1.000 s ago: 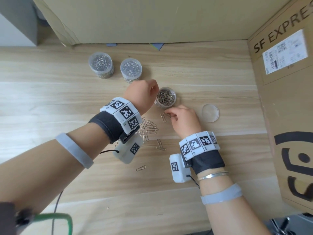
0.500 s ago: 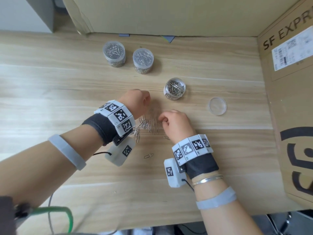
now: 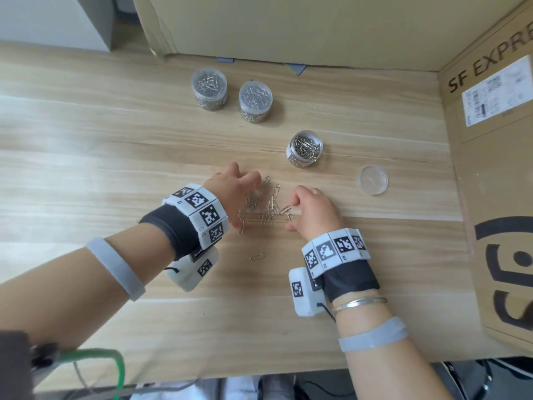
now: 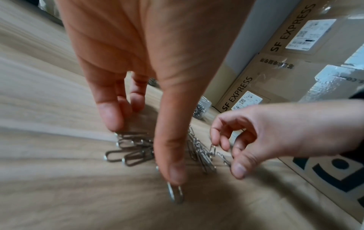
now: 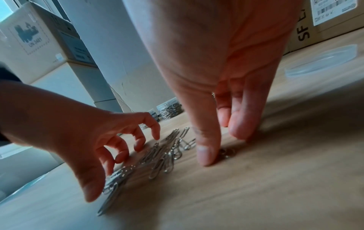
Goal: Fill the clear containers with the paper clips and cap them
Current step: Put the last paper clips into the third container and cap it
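Observation:
A pile of silver paper clips (image 3: 264, 207) lies on the wooden table between my two hands. My left hand (image 3: 245, 203) stands on its fingertips at the pile's left side, fingers straight; its thumb presses one clip (image 4: 175, 194) to the table. My right hand (image 3: 291, 213) stands at the pile's right, thumb and fingers down on the table around a clip (image 5: 227, 153). An open clear container (image 3: 304, 148), partly filled with clips, stands beyond the pile. Its clear lid (image 3: 372, 180) lies to the right. Two capped, filled containers (image 3: 209, 89) (image 3: 255, 101) stand further back.
One stray clip (image 3: 258, 256) lies nearer to me, between my wrists. A large SF Express cardboard box (image 3: 490, 168) walls off the table's right side, and another box (image 3: 288, 24) closes the back. The table's front edge (image 3: 259, 373) is close below my forearms.
My left hand has left the open container, and both hands have come back to the loose pile. They now stand on either side of it, fingertips on the table.

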Tool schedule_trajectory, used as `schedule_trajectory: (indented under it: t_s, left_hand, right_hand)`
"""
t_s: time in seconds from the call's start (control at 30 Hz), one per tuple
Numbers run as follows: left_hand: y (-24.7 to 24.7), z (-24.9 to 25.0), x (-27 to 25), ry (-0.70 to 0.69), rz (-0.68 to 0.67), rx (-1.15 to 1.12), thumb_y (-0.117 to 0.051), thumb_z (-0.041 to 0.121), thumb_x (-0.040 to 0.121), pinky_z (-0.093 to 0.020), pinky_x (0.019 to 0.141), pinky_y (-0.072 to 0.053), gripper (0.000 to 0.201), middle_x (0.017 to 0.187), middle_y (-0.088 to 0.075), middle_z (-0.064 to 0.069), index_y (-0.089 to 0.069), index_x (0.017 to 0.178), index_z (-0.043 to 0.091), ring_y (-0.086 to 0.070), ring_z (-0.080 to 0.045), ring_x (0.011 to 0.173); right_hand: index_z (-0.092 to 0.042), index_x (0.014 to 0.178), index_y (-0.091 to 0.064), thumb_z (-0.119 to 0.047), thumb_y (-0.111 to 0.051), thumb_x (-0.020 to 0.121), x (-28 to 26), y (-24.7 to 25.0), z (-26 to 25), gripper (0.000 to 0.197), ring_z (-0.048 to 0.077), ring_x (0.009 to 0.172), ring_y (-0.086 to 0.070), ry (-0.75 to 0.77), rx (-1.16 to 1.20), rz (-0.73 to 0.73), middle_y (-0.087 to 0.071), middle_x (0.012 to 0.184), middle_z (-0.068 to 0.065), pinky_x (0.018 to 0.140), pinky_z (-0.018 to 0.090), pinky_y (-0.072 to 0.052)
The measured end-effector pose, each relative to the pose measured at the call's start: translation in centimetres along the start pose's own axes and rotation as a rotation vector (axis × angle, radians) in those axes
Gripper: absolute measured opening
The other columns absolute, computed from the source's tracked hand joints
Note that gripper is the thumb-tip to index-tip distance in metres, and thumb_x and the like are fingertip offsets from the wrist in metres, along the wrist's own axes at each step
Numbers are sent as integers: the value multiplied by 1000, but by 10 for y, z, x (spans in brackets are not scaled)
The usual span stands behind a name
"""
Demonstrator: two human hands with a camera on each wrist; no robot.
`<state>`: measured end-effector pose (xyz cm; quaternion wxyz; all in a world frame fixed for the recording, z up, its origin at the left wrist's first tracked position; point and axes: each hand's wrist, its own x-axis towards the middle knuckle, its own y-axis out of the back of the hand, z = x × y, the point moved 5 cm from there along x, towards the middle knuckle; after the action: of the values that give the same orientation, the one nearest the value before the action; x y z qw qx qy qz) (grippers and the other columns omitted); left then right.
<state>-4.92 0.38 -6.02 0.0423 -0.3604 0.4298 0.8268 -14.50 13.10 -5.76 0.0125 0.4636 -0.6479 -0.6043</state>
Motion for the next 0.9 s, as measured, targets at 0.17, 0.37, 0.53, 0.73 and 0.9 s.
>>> schedule_trajectory:
  t_s: [0.17,0.37,0.53,0.73,0.9]
  left_hand:
    - [-1,-2,4,-3,92,-100,-78,6,62,-30,67,-44,72,114,-39,-9,-39,120,24,-52,-23,82]
    - [-1,-3,8,-32,110,-188,-76,10,66,-29,75,-42,62,111,-44,-9,-43,117,17,-46,-20,86]
    - [0,-7,3,-31,82,-177,-77,12,65,-29,73,-41,61,103,-42,-3,-44,116,19,-47,-20,84]
    - [-2,-10,-3,-41,45,-55,-78,7,61,-29,67,-41,68,108,-40,-5,-42,117,20,-49,-20,81]
    - [-4,-4,3,-43,101,-76,-75,12,68,-31,68,-41,57,105,-43,-5,-42,114,20,-49,-21,77]
  right_hand:
    - [-15,96,-52,-14,-67,81,3,-1,-11,20,22,83,-57,27,56,91,-63,95,3,66,26,-39]
    - [-24,89,-40,-41,-84,54,-11,-7,-30,60,18,82,-51,158,57,-92,-46,97,-4,65,31,-41]
    - [-28,84,-32,-47,-86,45,-18,-17,-32,69,19,88,-45,197,-98,-69,-37,100,-2,69,32,-44]
    - [-27,84,-32,-38,-85,56,-10,-12,-27,61,22,87,-48,157,-53,50,-35,97,-2,69,31,-40]
    - [-18,101,-49,-38,-75,71,-1,5,-14,44,26,85,-56,119,38,191,-47,106,4,67,29,-38]
